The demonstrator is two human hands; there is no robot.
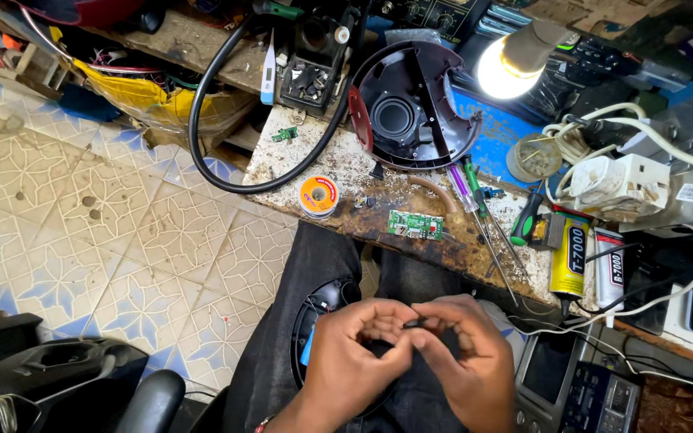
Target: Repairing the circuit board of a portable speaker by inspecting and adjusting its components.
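My left hand (360,353) and my right hand (463,361) meet over my lap, fingertips pinched together on a small dark part (413,324) with thin wires. A black oval shell (314,321) with a blue piece inside rests on my left thigh, just under the left hand. On the worn workbench ahead lie a small green circuit board (415,224), a spool of solder (318,195) and a dark red round speaker housing (411,108) standing open.
Screwdrivers (483,216) and two glue tubes (569,261) lie on the bench's right part. A lit lamp bulb (500,68) hangs above it. A thick black cable (202,104) loops off the bench's left end. Patterned floor tiles (82,216) spread to the left. A meter (571,377) sits by my right knee.
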